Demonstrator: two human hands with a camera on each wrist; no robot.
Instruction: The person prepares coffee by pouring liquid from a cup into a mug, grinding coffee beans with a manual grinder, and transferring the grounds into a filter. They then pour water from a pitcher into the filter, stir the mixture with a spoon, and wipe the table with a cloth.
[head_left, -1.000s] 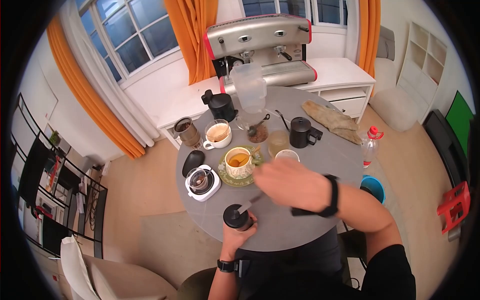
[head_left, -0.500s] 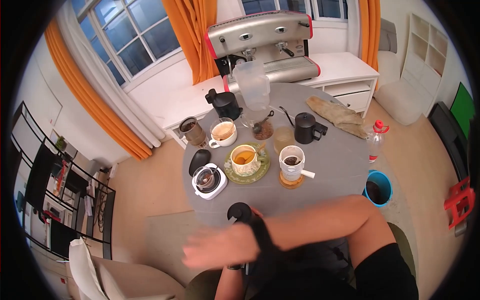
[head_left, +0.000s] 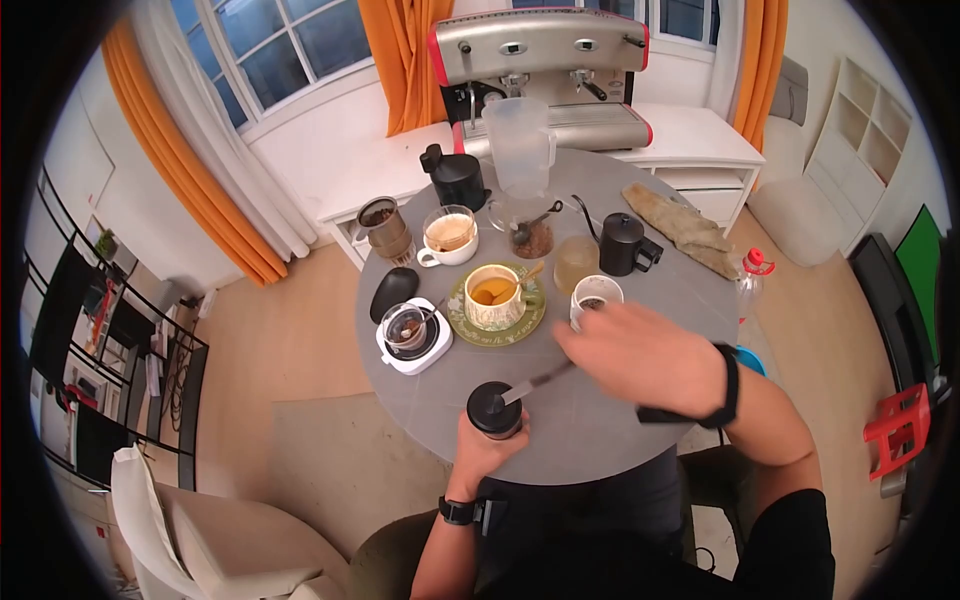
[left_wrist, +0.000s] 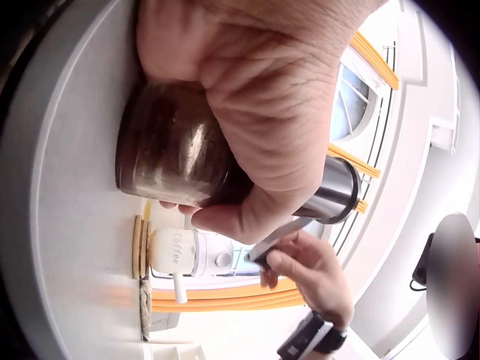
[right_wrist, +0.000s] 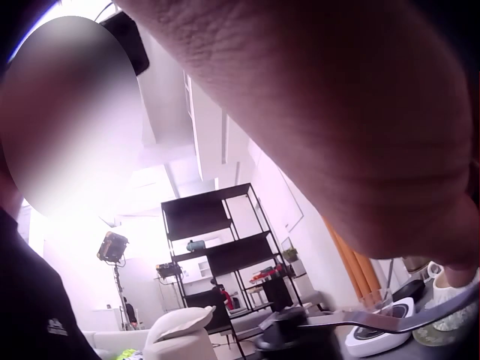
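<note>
In the head view, my left hand (head_left: 485, 452) grips a hand coffee grinder (head_left: 493, 405) with a black top at the table's near edge. The left wrist view shows its dark, see-through lower part (left_wrist: 169, 150), with the fingers and thumb wrapped round the body. A flat metal crank arm (head_left: 540, 382) runs from its top to my right hand (head_left: 645, 360). My right hand pinches the crank's dark knob (left_wrist: 259, 259), clearest in the left wrist view. Behind that hand, a white "Coffee" vessel (left_wrist: 169, 247) with dark contents stands on a wooden base.
A patterned cup (head_left: 490, 310) sits on a green saucer (head_left: 540, 320). To its left are a small white scale (head_left: 420, 362) and a black oval object (head_left: 395, 292). A black kettle (head_left: 622, 245), plastic pitcher (head_left: 515, 150) and folded cloth (head_left: 685, 230) stand farther back; an espresso machine (head_left: 540, 75) lies beyond.
My right hand has swept round with the crank, from the far right side to the near left over the grinder, and back out to the right. The left hand keeps holding the grinder.
</note>
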